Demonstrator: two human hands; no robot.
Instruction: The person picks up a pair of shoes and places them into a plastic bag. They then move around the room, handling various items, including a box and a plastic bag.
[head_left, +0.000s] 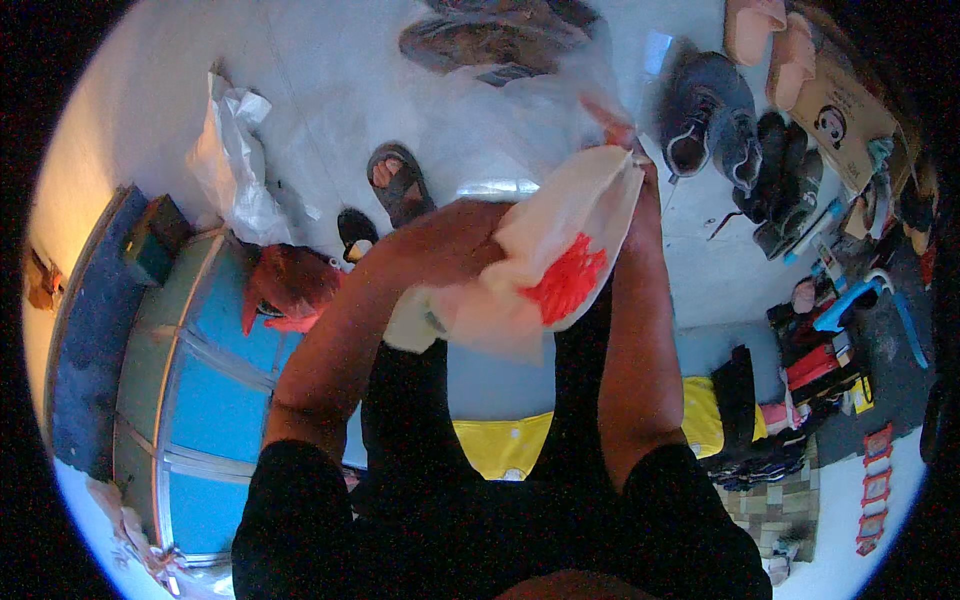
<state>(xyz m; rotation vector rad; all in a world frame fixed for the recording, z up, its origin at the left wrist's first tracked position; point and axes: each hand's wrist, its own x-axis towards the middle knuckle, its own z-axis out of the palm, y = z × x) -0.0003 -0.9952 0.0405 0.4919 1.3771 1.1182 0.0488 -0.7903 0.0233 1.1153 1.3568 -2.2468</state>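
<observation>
A limp, pale bag or cloth (570, 202) with a red print hangs between my hands, above my lap and the floor. My right hand (626, 139) pinches its upper right corner; the fingers are blurred. My left hand (480, 225) reaches in from the left, and its fingers are hidden behind or inside the pale material. Whether they grip it cannot be seen. Lower down, the material's loose end (412, 322) drapes by my left forearm. My knees, in black clothing (409, 397), lie apart below it.
Dark shoes (701, 105) and a cardboard box (847, 124) with pink slippers (791, 67) stand at right. At left are a crumpled white plastic bag (232, 165), a red bag (296, 281) and a blue-panelled cabinet (210, 375). Dark fabric (495, 41) lies ahead, beyond a sandalled foot (401, 180).
</observation>
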